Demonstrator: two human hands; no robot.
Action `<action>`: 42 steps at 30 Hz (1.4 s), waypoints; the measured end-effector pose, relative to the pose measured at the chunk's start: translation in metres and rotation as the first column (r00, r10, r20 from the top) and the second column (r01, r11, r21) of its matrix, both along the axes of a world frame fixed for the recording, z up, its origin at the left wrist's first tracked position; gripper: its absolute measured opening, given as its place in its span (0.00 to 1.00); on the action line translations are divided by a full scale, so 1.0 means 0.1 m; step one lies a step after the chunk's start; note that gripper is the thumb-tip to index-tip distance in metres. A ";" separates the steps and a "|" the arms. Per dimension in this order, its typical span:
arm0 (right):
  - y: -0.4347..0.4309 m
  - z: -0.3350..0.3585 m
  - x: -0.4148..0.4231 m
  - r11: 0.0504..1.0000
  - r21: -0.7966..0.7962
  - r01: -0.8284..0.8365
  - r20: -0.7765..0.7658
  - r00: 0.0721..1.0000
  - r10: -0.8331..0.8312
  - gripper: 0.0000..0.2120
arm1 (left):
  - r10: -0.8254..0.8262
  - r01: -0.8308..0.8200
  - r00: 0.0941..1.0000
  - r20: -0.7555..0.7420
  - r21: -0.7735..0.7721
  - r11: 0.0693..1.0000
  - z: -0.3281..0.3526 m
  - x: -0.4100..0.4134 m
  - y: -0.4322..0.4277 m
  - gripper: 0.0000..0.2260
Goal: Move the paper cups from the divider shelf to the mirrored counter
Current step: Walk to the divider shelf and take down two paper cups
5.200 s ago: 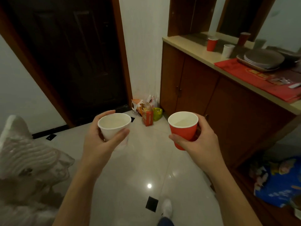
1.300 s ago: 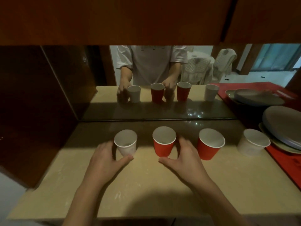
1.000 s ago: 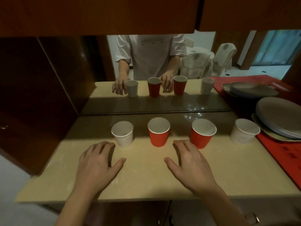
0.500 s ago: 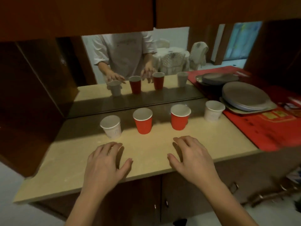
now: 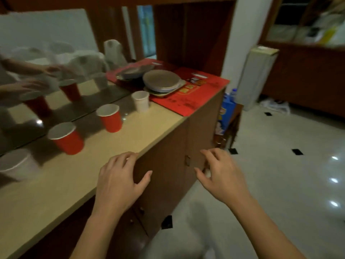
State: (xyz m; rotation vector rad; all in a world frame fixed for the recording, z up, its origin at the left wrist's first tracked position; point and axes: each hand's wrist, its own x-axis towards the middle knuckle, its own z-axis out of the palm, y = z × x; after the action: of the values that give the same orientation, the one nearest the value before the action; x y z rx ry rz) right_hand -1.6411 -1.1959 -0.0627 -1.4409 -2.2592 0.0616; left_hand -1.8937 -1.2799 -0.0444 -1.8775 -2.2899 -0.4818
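Note:
Several paper cups stand in a row on the beige mirrored counter (image 5: 134, 135): a blurred white cup (image 5: 15, 164) at the far left, a red cup (image 5: 66, 138), another red cup (image 5: 110, 117) and a white cup (image 5: 141, 100) farthest right. My left hand (image 5: 119, 181) hovers over the counter's front edge, fingers spread and holding nothing. My right hand (image 5: 221, 174) is off the counter, in front of the cabinet doors, fingers loosely bent and also holding nothing. Neither hand touches a cup.
A mirror (image 5: 56, 58) backs the counter. Stacked plates (image 5: 161, 82) sit on a red mat (image 5: 196, 94) at the counter's right end. Beyond it are a blue bag (image 5: 225, 111), a white upright box (image 5: 256, 77) and glossy tiled floor (image 5: 289, 165).
Since the oldest frame I set the white and red cups on the counter and let go. Both hands drew back, and my view has swung right toward the room.

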 end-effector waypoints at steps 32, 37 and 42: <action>0.64 -0.15 4.96 0.721 -0.009 0.692 0.165 0.713 -0.682 0.25 | -0.708 0.705 0.703 -0.067 -0.071 0.706 -0.20 5.09 2.81 0.27; 0.97 -0.19 5.48 0.690 -0.035 0.723 0.184 0.683 -0.707 0.26 | -0.745 0.740 0.666 -0.036 -0.091 0.666 -0.23 5.65 3.21 0.28; 1.45 -0.26 5.91 0.662 -0.060 0.747 0.187 0.660 -0.727 0.25 | -0.776 0.772 0.630 -0.015 -0.098 0.628 -0.29 6.11 3.73 0.27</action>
State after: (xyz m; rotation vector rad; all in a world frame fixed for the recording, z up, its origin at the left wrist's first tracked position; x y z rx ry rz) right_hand -1.0502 -1.0512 -0.0890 -2.4083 -1.6019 -0.1653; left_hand -1.2831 -0.9072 -0.0735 -2.8358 -1.3382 -0.3989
